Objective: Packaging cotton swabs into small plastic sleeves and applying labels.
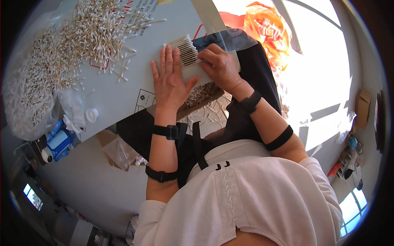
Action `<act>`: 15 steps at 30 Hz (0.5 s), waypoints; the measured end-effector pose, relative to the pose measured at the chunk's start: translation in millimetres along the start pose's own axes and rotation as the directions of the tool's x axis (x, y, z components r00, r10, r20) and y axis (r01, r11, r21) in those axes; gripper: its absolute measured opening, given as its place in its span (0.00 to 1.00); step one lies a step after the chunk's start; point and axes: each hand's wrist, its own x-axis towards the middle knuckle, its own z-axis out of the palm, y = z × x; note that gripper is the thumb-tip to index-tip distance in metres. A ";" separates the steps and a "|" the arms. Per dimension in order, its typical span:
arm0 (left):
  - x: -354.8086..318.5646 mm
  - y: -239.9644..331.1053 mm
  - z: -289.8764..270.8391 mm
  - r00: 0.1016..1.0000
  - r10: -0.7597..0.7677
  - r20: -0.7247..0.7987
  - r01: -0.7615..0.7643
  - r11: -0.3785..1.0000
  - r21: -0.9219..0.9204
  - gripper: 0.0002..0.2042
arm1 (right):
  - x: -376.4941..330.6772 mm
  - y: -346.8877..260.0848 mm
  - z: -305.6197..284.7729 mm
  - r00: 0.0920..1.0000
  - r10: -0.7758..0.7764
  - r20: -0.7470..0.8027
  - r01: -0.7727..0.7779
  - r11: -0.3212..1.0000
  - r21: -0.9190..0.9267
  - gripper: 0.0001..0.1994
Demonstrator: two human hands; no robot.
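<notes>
A neat row of cotton swabs (188,52) lies side by side near the right edge of the table. My left hand (169,80) rests flat with its fingers stretched out, fingertips against the left ends of the row. At the row's right ends is my right hand (219,67), its fingers bent and pinched together. Whatever is between those fingertips is hidden. Just beyond the right hand, a clear plastic sleeve (240,39) sticks out past the table edge. A large loose heap of cotton swabs (92,35) covers the far left of the table.
The table (123,88) has printed marks on its pale top. Below its edge, a cardboard box (205,100) holds more swabs. A blue pack (59,141) sits at the left corner, near a small white round piece (92,115). An orange plastic bag (269,35) lies beyond, at right.
</notes>
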 end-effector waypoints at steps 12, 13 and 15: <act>-0.1 2.4 7.0 0.999 -0.025 -0.027 0.026 0.999 0.041 0.46 | -2.3 1.5 4.9 0.998 -0.031 -0.046 0.029 0.998 -0.049 0.08; -0.2 2.5 7.1 0.999 -0.025 -0.028 0.026 0.999 0.041 0.46 | -2.4 1.9 5.0 0.998 -0.039 -0.049 0.037 0.998 -0.051 0.09; -0.2 2.8 6.7 0.999 -0.029 -0.024 0.030 0.999 0.039 0.46 | -2.6 2.1 5.5 0.998 -0.041 -0.050 0.039 0.998 -0.054 0.09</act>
